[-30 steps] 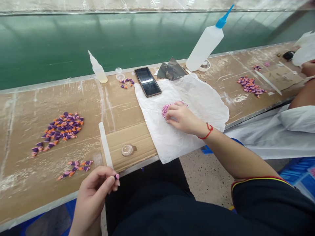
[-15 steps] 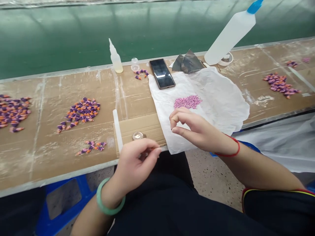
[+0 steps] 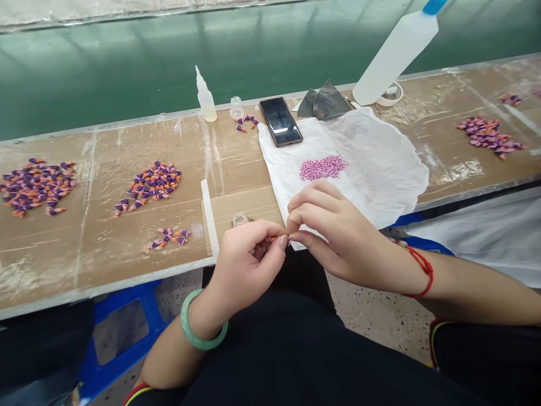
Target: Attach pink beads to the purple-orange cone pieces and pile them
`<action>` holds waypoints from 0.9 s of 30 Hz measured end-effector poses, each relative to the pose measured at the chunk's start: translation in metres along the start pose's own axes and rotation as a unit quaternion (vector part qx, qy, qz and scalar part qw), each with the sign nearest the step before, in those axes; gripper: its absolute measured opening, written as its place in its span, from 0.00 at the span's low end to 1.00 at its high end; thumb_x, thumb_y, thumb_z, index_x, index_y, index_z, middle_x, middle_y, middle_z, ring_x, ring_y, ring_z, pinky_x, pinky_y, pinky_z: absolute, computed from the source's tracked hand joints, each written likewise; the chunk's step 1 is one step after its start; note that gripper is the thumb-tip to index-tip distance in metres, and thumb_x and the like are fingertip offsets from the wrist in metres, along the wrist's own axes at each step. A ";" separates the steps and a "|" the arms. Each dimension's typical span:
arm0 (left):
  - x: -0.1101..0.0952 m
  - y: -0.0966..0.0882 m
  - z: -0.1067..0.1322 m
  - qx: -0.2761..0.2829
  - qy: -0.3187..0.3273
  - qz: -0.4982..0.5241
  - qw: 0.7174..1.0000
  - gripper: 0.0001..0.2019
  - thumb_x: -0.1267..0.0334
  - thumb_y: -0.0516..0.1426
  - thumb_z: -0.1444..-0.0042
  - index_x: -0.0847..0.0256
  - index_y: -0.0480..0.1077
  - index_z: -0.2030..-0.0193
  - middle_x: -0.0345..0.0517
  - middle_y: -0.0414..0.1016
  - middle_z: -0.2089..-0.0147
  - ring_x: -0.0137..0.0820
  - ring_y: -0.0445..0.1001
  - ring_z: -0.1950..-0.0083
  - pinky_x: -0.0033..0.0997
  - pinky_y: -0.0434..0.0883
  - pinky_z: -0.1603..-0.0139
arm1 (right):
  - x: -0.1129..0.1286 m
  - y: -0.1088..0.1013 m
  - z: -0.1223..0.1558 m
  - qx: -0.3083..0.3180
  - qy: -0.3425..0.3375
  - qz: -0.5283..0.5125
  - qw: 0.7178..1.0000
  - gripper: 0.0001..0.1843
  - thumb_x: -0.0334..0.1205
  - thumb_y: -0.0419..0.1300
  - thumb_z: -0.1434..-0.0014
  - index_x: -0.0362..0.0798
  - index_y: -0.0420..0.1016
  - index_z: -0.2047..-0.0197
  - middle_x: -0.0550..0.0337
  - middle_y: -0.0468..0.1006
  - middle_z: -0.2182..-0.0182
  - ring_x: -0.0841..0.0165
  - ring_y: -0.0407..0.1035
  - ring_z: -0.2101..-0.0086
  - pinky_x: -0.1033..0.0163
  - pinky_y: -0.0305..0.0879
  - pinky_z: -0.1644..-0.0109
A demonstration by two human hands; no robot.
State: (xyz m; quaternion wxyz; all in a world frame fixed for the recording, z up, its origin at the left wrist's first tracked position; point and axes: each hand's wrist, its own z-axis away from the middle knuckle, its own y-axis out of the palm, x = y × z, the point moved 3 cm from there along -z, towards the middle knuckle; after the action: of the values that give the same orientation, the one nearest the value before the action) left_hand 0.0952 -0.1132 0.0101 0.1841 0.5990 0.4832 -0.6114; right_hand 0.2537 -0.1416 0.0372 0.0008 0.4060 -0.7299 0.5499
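My left hand (image 3: 249,268) is closed, thumb against forefinger, around a small orange-and-purple piece (image 3: 273,239) mostly covered by the fingers. Right at its fingertips, my right hand (image 3: 344,239) pinches with thumb and forefinger; whatever is between them is too small to make out. Both sets of fingertips meet over the table's front edge. Just beyond my right hand, a heap of tiny pink-and-white bits (image 3: 323,167) lies on a white sheet (image 3: 384,149). A small round clear container (image 3: 239,219) stands behind my left hand, beside a white strip (image 3: 210,217).
Small purple-and-orange pieces lie in a left pile (image 3: 38,183), a middle pile (image 3: 154,183) and a little group (image 3: 169,238). More pieces (image 3: 490,135) are at right. Along the back stand a dropper bottle (image 3: 206,104), phone (image 3: 281,121), large tilted bottle (image 3: 395,59) and tape roll (image 3: 391,96).
My right hand has come down from near the pink-and-white heap to meet my left fingertips. My left hand still holds the small piece. The view has shifted slightly.
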 end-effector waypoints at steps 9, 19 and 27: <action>0.007 0.005 0.004 0.009 -0.159 0.256 0.954 0.08 0.63 0.59 0.47 0.60 0.68 0.75 0.37 0.69 0.81 0.22 0.62 0.82 0.22 0.60 0.81 | 0.012 -0.004 0.004 -0.016 0.043 -0.045 0.998 0.08 0.27 0.52 0.34 0.51 0.65 0.62 0.59 0.74 0.68 0.65 0.67 0.66 0.57 0.64 0.62; 0.001 0.004 0.013 0.007 -0.197 0.310 0.930 0.08 0.62 0.61 0.50 0.60 0.68 0.76 0.37 0.68 0.83 0.21 0.60 0.83 0.21 0.58 0.83 | 0.027 -0.009 -0.003 -0.014 -0.004 -0.023 1.000 0.09 0.29 0.55 0.36 0.52 0.69 0.66 0.62 0.77 0.73 0.67 0.67 0.72 0.58 0.66 0.66; -0.009 0.004 0.015 -0.014 -0.165 0.219 0.961 0.07 0.64 0.59 0.50 0.60 0.69 0.76 0.36 0.66 0.82 0.22 0.62 0.80 0.22 0.60 0.81 | 0.029 -0.013 0.000 0.002 -0.034 0.062 0.997 0.13 0.31 0.54 0.35 0.53 0.68 0.71 0.61 0.74 0.76 0.66 0.65 0.74 0.57 0.64 0.70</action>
State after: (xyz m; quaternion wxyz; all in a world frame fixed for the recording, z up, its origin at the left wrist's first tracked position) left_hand 0.0918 -0.1308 0.0143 0.3995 0.5783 0.3112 -0.6397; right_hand 0.2417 -0.1597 0.0608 -0.0593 0.3787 -0.7520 0.5363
